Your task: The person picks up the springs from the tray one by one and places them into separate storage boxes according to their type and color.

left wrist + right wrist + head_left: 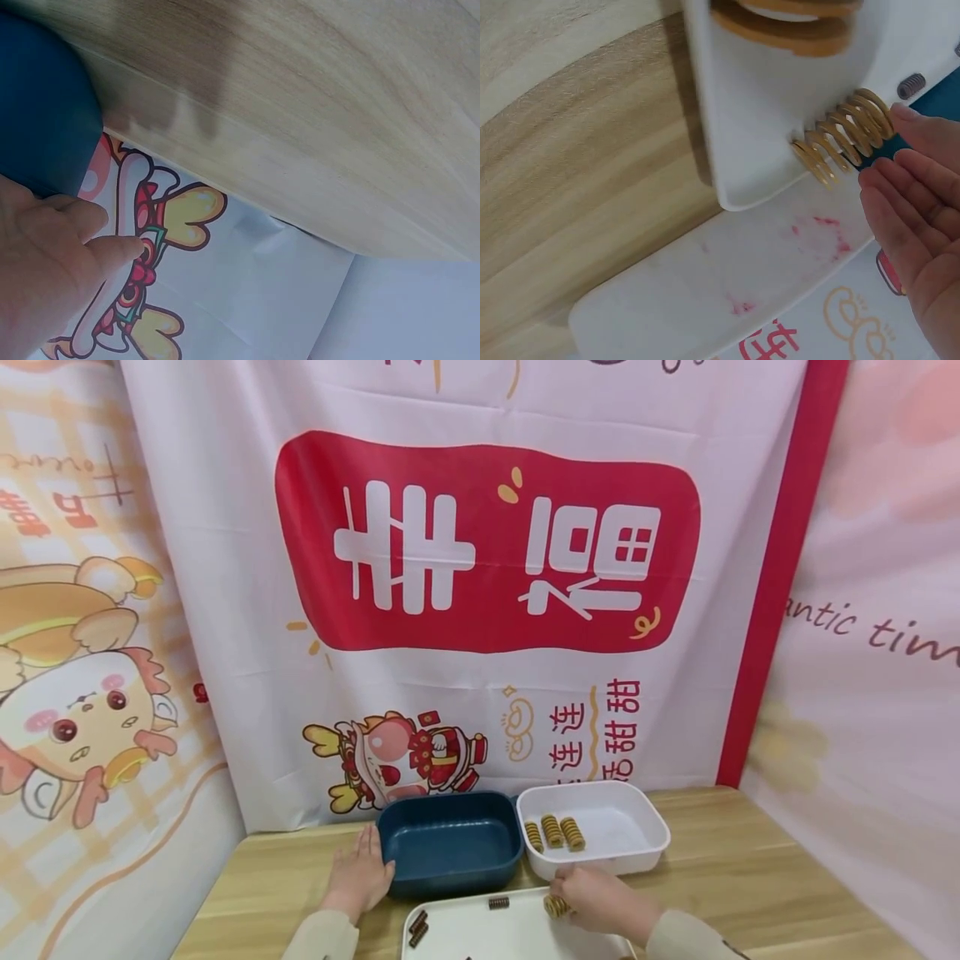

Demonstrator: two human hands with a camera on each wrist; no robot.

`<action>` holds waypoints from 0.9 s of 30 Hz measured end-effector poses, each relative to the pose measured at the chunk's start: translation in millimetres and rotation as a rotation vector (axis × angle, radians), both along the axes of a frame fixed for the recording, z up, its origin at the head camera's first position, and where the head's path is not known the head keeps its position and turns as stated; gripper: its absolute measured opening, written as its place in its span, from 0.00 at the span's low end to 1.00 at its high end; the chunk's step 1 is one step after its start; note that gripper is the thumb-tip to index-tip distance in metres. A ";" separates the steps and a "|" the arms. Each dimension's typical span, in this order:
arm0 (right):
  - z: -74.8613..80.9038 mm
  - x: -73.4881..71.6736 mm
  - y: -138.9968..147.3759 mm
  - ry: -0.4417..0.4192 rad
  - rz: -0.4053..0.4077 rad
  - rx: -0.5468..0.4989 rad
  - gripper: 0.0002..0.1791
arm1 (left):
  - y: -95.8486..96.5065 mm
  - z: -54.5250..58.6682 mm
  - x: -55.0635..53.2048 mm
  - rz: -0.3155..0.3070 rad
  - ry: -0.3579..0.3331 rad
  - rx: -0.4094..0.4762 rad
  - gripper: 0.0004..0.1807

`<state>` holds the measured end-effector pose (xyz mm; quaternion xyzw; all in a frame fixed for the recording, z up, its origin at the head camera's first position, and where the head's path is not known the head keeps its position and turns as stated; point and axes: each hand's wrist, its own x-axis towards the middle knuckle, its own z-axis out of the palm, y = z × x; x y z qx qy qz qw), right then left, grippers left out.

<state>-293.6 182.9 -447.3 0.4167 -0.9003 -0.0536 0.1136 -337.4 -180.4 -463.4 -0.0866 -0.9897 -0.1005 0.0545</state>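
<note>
My right hand point(603, 902) pinches the end of a yellow coil spring point(556, 906) between thumb and fingers. In the right wrist view that spring point(844, 135) points away from the fingertips, over the white tray point(724, 161). Extended fingers of my left hand point(358, 877) rest against the left side of a dark blue bin point(450, 883); the bin's bare floor shows. Joined to its right is a white bin point(637, 862), where several yellow springs point(552, 831) stand in a row at the left end.
The white tray point(480, 935) lies in front of the bins, cut off by the frame's bottom. Small dark brown springs point(498, 903) lie on it, two near its left edge. Another yellow spring point(787, 34) lies on the tray. A printed cloth point(487, 693) hangs behind the wooden table point(750, 877).
</note>
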 end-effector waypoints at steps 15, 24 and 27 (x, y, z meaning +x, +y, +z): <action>-16.8 -15.2 -2.2 0.050 -0.006 0.025 0.09 | 0.9 -0.8 0.3 0.002 0.015 -0.001 0.35; -18.6 -23.8 3.5 -0.081 -0.007 -0.003 0.13 | 0.5 0.0 -0.7 0.005 0.004 0.009 0.36; -16.9 -26.3 5.3 -0.161 -0.009 -0.033 0.13 | 0.6 0.3 -1.1 0.002 0.006 0.007 0.36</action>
